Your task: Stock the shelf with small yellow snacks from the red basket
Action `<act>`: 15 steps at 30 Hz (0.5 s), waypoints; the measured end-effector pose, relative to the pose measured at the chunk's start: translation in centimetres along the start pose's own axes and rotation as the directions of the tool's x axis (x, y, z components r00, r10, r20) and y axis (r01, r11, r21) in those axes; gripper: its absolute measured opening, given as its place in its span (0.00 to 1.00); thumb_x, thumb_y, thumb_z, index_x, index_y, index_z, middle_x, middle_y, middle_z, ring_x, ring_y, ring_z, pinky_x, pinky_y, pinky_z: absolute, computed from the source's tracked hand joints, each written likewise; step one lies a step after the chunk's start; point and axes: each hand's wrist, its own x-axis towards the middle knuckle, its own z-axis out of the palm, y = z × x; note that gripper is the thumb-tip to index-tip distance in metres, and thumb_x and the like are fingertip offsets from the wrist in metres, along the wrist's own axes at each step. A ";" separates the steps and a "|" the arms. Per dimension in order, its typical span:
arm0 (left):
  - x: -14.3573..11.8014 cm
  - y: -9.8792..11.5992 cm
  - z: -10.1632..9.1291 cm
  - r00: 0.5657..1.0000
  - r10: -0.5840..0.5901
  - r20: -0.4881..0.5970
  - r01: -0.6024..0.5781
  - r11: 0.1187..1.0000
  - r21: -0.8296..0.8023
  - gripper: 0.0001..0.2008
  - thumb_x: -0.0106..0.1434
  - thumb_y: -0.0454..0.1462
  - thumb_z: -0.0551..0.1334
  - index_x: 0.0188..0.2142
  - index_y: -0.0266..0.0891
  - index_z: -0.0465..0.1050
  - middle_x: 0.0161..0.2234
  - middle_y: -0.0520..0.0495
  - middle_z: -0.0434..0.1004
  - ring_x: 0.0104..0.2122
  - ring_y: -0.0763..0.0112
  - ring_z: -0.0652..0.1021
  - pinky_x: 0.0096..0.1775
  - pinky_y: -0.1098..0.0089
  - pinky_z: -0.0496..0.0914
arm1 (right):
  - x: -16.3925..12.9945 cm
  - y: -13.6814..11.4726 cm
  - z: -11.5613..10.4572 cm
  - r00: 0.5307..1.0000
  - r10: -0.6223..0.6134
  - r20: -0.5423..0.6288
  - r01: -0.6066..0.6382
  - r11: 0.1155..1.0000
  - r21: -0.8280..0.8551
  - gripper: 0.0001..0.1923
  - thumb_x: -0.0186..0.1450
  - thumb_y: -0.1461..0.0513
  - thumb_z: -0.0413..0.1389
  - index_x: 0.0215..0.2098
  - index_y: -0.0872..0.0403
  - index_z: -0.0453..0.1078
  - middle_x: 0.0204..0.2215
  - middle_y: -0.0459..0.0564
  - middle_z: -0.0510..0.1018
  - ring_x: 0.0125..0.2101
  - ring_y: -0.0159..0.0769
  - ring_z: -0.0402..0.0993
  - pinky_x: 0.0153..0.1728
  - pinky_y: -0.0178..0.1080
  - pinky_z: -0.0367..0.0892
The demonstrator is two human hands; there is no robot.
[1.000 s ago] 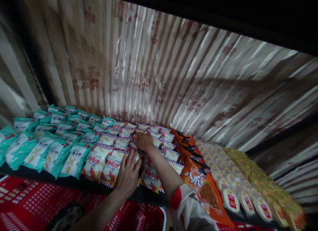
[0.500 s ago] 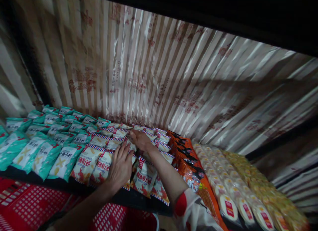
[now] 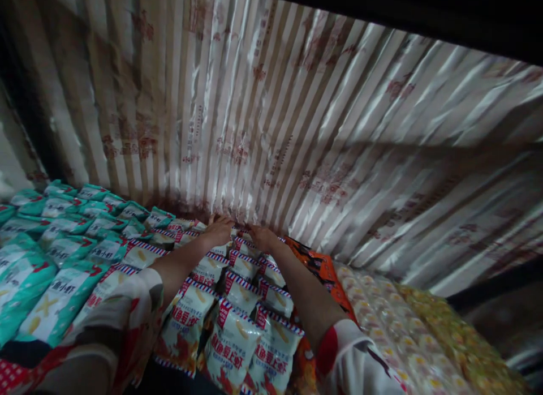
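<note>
Two hands are seen, and both are stretched to the back of a dark shelf (image 3: 26, 352). White snack packets (image 3: 234, 345) with red-and-blue striped edges are placed in its middle; three of them can be counted in front between the arms, and a fourth is partly covered by the left sleeve (image 3: 146, 296). More are arranged in rows behind these, but their full number cannot be told. At the left, at least fifteen teal packets (image 3: 61, 299) are counted. At the right, orange packets (image 3: 338, 284), clear packs (image 3: 379, 310) with pale rounds and a band of yellow packs (image 3: 460, 338) are laid side by side; these are too blurred to be counted.

The left hand (image 3: 219, 230) is laid over the rearmost white packets, with its fingers slightly bent. The right hand (image 3: 261, 236) is placed just beside it, near the striped backing sheet (image 3: 254, 123), and its fingertips are partly hidden. Whether anything is gripped by either hand, or how widely each is opened, cannot be told.

The white packets appear closed, so their contents are not shown. Only a corner of a red perforated basket (image 3: 11, 378) is seen at the lower left.
</note>
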 end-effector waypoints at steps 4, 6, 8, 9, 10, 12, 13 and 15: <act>1.4 -0.8 0.9 0.998 0.014 0.059 -0.015 1.000 0.012 0.19 0.59 0.35 0.57 0.51 0.42 0.67 0.51 0.41 0.71 0.55 0.54 0.67 0.58 0.41 0.44 | 1.6 0.8 1.3 0.999 0.039 0.007 -0.039 0.999 -0.023 0.22 0.63 0.65 0.48 0.56 0.55 0.60 0.51 0.57 0.71 0.50 0.41 0.69 0.46 0.39 0.64; 1.7 -1.3 1.1 0.998 0.020 0.060 -0.022 0.999 0.031 0.17 0.58 0.36 0.59 0.48 0.41 0.70 0.48 0.40 0.73 0.51 0.54 0.69 0.58 0.41 0.42 | 2.3 1.1 1.7 0.999 0.048 0.009 -0.047 0.998 -0.030 0.23 0.62 0.65 0.48 0.56 0.54 0.59 0.51 0.57 0.71 0.50 0.43 0.69 0.45 0.40 0.64; 1.9 -1.8 1.3 0.998 0.034 0.052 -0.037 0.998 0.051 0.16 0.57 0.35 0.59 0.46 0.41 0.72 0.46 0.41 0.74 0.50 0.55 0.70 0.58 0.42 0.42 | 3.0 1.4 2.1 0.998 0.060 0.017 -0.059 0.998 -0.033 0.23 0.62 0.65 0.48 0.56 0.55 0.60 0.50 0.59 0.72 0.49 0.43 0.70 0.45 0.41 0.65; 2.0 -2.1 1.4 0.998 0.037 0.047 -0.040 0.998 0.057 0.16 0.57 0.35 0.59 0.46 0.42 0.72 0.45 0.42 0.73 0.50 0.56 0.70 0.58 0.43 0.42 | 3.4 1.5 2.4 0.998 0.065 0.021 -0.065 0.997 -0.033 0.23 0.62 0.65 0.48 0.56 0.55 0.60 0.50 0.59 0.72 0.48 0.44 0.70 0.45 0.41 0.65; 2.1 -2.2 1.6 0.999 0.035 0.040 -0.037 0.998 0.058 0.16 0.57 0.34 0.58 0.46 0.43 0.72 0.45 0.43 0.73 0.50 0.57 0.70 0.58 0.43 0.43 | 3.7 1.6 2.6 0.997 0.069 0.025 -0.068 0.997 -0.032 0.23 0.62 0.65 0.48 0.56 0.55 0.61 0.49 0.59 0.73 0.48 0.44 0.71 0.45 0.41 0.65; 2.2 -2.5 1.9 1.000 0.022 0.020 -0.023 0.998 0.052 0.16 0.58 0.33 0.56 0.46 0.45 0.72 0.44 0.44 0.74 0.49 0.59 0.71 0.58 0.44 0.44 | 4.4 1.5 3.0 0.997 0.071 0.034 -0.070 0.997 -0.027 0.22 0.62 0.64 0.48 0.55 0.53 0.63 0.48 0.57 0.74 0.48 0.42 0.71 0.45 0.40 0.65; 2.2 -2.6 2.0 1.000 0.017 0.009 -0.018 0.999 0.046 0.16 0.59 0.33 0.55 0.45 0.46 0.72 0.43 0.45 0.74 0.48 0.59 0.71 0.58 0.44 0.44 | 4.7 1.5 3.2 0.997 0.072 0.038 -0.071 0.997 -0.024 0.21 0.63 0.64 0.48 0.54 0.53 0.65 0.48 0.56 0.74 0.47 0.42 0.71 0.45 0.39 0.65; 2.3 -2.7 2.1 1.000 0.023 -0.009 -0.022 0.999 0.035 0.15 0.59 0.32 0.55 0.44 0.45 0.73 0.42 0.45 0.74 0.47 0.60 0.72 0.59 0.44 0.44 | 5.2 1.3 3.4 0.997 0.072 0.040 -0.072 0.997 -0.018 0.18 0.63 0.63 0.48 0.51 0.52 0.68 0.47 0.55 0.76 0.47 0.40 0.72 0.45 0.37 0.65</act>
